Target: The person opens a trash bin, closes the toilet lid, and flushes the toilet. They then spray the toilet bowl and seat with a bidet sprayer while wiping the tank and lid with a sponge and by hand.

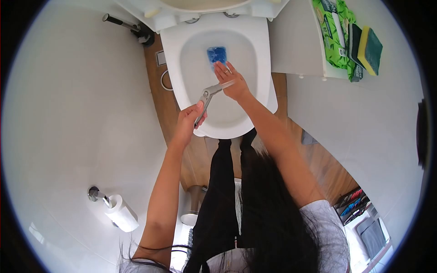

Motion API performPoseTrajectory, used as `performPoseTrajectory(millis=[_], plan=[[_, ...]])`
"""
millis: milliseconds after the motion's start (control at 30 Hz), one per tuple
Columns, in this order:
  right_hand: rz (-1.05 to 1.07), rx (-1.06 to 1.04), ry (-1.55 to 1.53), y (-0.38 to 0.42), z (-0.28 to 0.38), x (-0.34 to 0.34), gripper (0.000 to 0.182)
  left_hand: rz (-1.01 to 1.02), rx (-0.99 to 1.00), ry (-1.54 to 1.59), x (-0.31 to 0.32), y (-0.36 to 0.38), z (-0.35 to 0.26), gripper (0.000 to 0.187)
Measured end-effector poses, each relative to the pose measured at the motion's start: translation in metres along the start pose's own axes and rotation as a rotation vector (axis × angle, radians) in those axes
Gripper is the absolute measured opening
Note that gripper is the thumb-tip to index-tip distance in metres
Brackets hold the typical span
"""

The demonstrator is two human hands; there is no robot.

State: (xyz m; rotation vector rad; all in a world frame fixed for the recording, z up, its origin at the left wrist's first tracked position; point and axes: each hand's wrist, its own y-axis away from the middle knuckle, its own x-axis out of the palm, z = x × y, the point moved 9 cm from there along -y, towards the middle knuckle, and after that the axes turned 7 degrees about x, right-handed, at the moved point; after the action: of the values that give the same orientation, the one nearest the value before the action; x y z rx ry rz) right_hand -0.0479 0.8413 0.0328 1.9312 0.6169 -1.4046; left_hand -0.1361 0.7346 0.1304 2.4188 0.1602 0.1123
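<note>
My left hand is wrapped round the handle of a silvery bidet sprayer, held over the near left part of a white toilet bowl. The sprayer's head points right, and a pale streak like water runs from it to my right hand. That hand is above the bowl, fingers stretched out and slightly apart, a ring on one of them. Just beyond its fingertips, deep blue water shows at the bottom of the bowl. The toilet seat is raised.
Left of the toilet stands a toilet brush. A paper roll hangs on the left wall. On the right ledge lie a green wipes pack and sponges. A small bin is by my left leg.
</note>
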Motion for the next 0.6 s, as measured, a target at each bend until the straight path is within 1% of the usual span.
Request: performPoseTrajectory(millis=[33,100,133,167,200,233,267,300,367,400,467,600], plan=[[-0.002,-0.008,0.0,0.001,0.003,-0.002,0.047,0.023,-0.007,-0.03,0.0,0.001,-0.005,0.049],[0.028,0.083,-0.241,0.009,-0.001,-0.002,0.047,0.037,-0.023,-0.056,-0.006,0.003,-0.005,0.049],[0.038,0.072,-0.248,0.017,0.004,0.0,0.047,0.082,-0.058,-0.129,-0.006,0.005,0.002,0.051],[0.126,0.075,-0.268,0.024,0.005,0.008,0.046,0.132,-0.088,-0.2,-0.006,0.008,0.008,0.052],[0.211,0.08,-0.284,0.032,0.004,0.018,0.045,0.131,-0.093,-0.193,-0.01,0.009,0.013,0.052],[0.213,0.077,-0.277,0.039,0.001,0.019,0.045,0.151,-0.167,-0.327,-0.015,0.012,0.024,0.054],[0.261,0.067,-0.266,0.05,0.001,0.025,0.044,0.171,-0.243,-0.462,-0.02,0.015,0.035,0.056],[0.308,0.057,-0.257,0.06,-0.001,0.032,0.043,0.172,-0.243,-0.458,-0.021,0.015,0.037,0.056],[0.309,0.08,-0.266,0.073,-0.008,0.042,0.042,0.183,-0.257,-0.596,-0.025,0.016,0.041,0.058],[0.309,0.105,-0.277,0.078,-0.013,0.044,0.041,0.184,-0.258,-0.591,-0.024,0.014,0.049,0.058],[0.312,0.089,-0.262,0.084,-0.017,0.048,0.041,0.193,-0.212,-0.515,-0.015,0.005,0.06,0.059],[0.33,0.045,-0.252,0.09,-0.014,0.048,0.04,0.226,-0.253,-0.592,0.005,0.004,0.044,0.061]])
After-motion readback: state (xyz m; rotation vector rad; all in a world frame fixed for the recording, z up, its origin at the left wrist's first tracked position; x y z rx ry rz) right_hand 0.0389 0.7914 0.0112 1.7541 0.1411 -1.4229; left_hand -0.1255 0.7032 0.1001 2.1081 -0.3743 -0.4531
